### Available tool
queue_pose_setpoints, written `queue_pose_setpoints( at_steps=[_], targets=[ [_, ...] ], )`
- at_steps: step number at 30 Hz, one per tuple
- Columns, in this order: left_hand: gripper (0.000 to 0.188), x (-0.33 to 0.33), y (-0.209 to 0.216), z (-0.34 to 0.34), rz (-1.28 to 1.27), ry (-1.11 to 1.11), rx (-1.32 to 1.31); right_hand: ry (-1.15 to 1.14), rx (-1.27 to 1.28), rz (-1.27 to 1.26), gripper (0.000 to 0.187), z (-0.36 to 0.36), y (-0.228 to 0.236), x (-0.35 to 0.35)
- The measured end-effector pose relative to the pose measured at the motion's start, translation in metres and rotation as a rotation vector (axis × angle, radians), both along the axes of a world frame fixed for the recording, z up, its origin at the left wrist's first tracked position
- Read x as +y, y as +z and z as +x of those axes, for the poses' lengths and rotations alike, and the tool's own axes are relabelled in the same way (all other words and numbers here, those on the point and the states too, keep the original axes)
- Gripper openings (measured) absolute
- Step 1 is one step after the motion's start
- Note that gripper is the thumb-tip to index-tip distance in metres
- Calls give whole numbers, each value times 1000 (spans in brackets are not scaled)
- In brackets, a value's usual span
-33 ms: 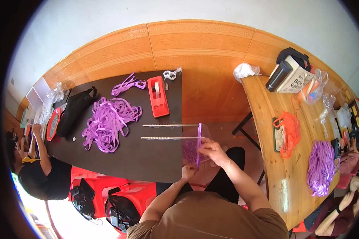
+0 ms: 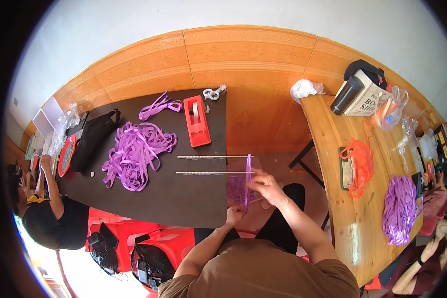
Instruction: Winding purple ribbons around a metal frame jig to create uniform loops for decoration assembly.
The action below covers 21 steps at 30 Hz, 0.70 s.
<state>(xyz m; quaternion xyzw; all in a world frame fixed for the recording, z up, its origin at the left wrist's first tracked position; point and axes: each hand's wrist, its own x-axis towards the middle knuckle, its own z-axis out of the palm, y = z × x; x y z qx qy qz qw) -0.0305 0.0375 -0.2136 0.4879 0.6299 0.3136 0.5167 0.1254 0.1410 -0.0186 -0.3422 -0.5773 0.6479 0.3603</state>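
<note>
Two thin metal rods (image 2: pixel 208 173) lie side by side on the dark table, their tips sticking out past its right edge. A narrow purple ribbon (image 2: pixel 248 193) hangs across the projecting tips and runs down toward my lap. My left hand (image 2: pixel 235 215) is closed around the ribbon's lower end, beside the table's front corner. Close to the nearer rod's tip, my right hand (image 2: pixel 266 188) pinches the ribbon with bent fingers. Beneath my hands, a clear container (image 2: pixel 237 185) with purple ribbon inside is partly hidden.
On the dark table (image 2: pixel 184 203) lie a heap of purple ribbon (image 2: pixel 136 154), a red tape dispenser (image 2: pixel 197 121), scissors (image 2: pixel 211 94) and a black pouch (image 2: pixel 92 139). The wooden table (image 2: pixel 328 149) at right holds a ribbon bundle (image 2: pixel 400 208) and an orange bag (image 2: pixel 361 169). Another person (image 2: pixel 54 218) sits left.
</note>
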Motion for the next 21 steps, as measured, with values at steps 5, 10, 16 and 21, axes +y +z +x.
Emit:
queue_pose_setpoints(
  at_steps=[5, 10, 16, 21],
  targets=[
    [11, 1, 22, 5, 122, 10, 195, 4, 132, -39, 6, 0, 33, 27],
    [14, 2, 38, 10, 107, 28, 207, -1, 173, -56, 7, -1, 45, 38],
    [16, 13, 23, 7, 143, 47, 253, -2, 125, -62, 9, -5, 65, 34],
    [19, 35, 28, 14, 120, 76, 206, -66, 26, 54, 9, 2, 89, 30]
  ],
)
